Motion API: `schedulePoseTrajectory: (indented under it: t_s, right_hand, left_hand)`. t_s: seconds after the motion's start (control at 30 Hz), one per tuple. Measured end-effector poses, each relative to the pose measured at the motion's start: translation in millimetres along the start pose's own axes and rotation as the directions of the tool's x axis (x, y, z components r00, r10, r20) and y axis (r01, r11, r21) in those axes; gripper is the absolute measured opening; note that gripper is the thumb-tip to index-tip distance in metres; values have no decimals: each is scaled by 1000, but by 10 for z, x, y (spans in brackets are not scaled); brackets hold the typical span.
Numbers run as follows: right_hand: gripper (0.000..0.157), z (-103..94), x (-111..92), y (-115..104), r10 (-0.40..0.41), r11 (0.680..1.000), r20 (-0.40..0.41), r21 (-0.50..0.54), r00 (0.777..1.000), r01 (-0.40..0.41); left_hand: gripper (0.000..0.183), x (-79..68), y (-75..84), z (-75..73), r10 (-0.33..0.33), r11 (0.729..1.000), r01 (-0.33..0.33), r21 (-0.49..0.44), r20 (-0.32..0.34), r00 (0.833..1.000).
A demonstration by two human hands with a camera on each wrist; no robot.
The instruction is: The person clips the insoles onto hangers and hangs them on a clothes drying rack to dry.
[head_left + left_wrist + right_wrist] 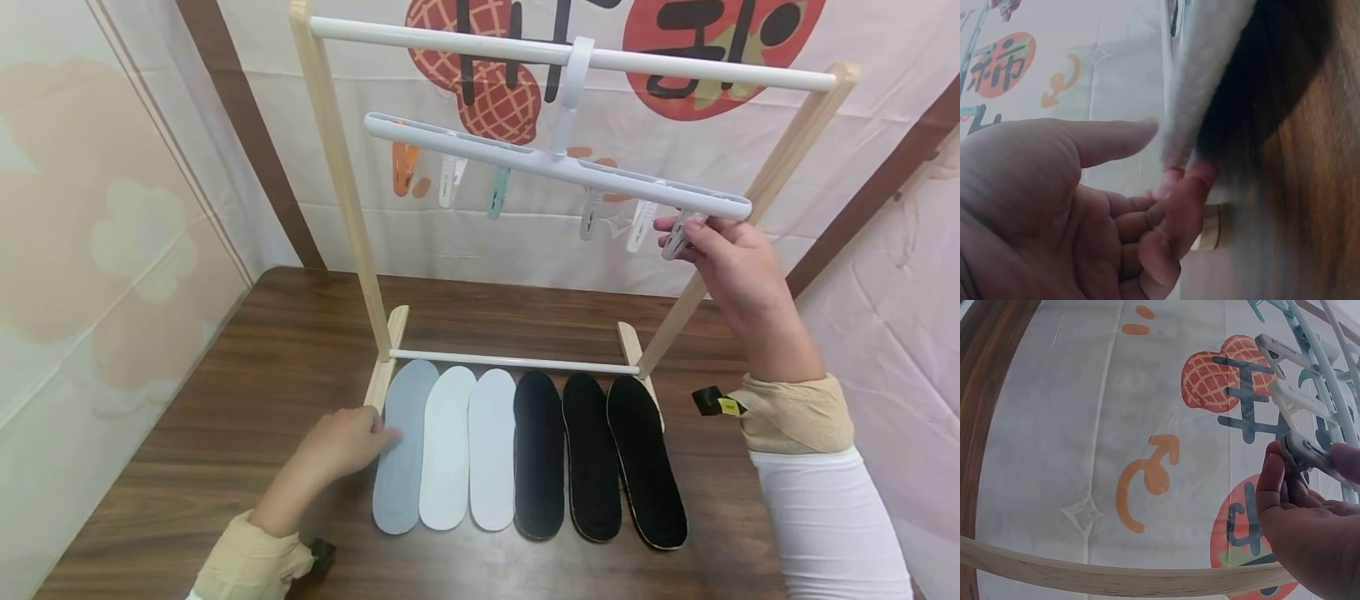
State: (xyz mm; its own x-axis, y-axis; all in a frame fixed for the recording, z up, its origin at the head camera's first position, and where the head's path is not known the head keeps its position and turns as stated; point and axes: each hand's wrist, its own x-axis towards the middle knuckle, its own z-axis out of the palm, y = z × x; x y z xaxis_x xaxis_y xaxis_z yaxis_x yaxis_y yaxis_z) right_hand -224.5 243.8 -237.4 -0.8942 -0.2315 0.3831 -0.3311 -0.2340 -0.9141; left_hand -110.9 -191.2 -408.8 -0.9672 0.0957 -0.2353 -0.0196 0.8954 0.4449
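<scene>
Left fingers [1185,203]: bent at the left edge of the grey insole [407,483]; whether it is pinched or only touched cannot be told, as the close view is blurred.
Right fingers [1271,478]: curled round the grey clip [677,240], which is grasped at the right end of the hanger [487,152].
Grey insole: laid leftmost of six on the bench [202,433], its far end just beside a wooden foot [378,379]. If it is raised by one edge in a loose grasp, it could be dropped or bent, and the foot could be knocked.
White insoles [492,467]: placed next in the row; the nearer one could be dragged askew if the left fingers are pushed too far under.
Black insoles [540,467]: set at the row's right end, well apart from the left fingers; little risk is judged here.
Hanger: hung by one hook [574,83] from the rail [712,69]. It could be tipped, swung or slid by an uneven pull at its end.
Grey clip: could be lost from the fingers if the pinch is set off-centre.
White clip [642,227]: hung just beside, it could be brushed by the right fingers.
</scene>
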Motion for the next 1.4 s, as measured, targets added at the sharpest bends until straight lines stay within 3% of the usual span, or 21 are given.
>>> schedulePoseTrajectory:
  t_s: [0.5,0.93,1.4]
  right_hand:
    - [17,-7,15,37,28,996,-53,86,998,-24]
    - [17,-2,-6,41,19,997,-72,75,997,-14]
    - [21,6,-14,25,31,995,-80,96,996,-23]
  left_hand:
    - [22,21,81,44,-4,990,13,-142,64,998]
    - [15,-42,65,-38,55,994,-60,-92,-58,997]
    - [10,-89,118,-174,77,994,-86,-64,-128,989]
